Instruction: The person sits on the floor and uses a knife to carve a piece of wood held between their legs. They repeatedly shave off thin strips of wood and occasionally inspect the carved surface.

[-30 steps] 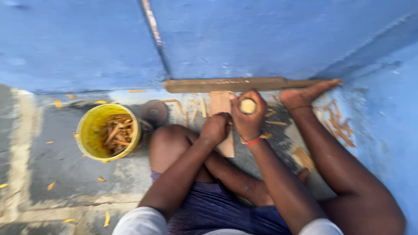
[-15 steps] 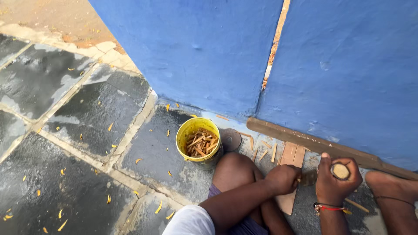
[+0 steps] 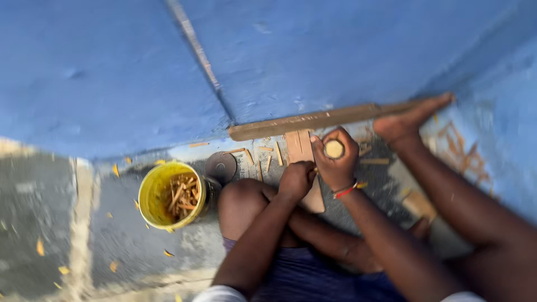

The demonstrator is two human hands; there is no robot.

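Wooden round stick (image 3: 334, 149) stands end-up, clamped in the closed right hand (image 3: 337, 162) above a flat board (image 3: 305, 168), while the fisted left hand (image 3: 296, 179), contents hidden, works just beside and below that grip.

I see a blue painted wall (image 3: 112, 72) filling the upper view, split by a thin pale seam (image 3: 196, 50), with a second blue wall (image 3: 503, 128) closing in at right. Below lies a dark grey stone floor (image 3: 45, 212) with pale joints, scattered with yellowish chips (image 3: 40, 246). Daylight is soft and even.
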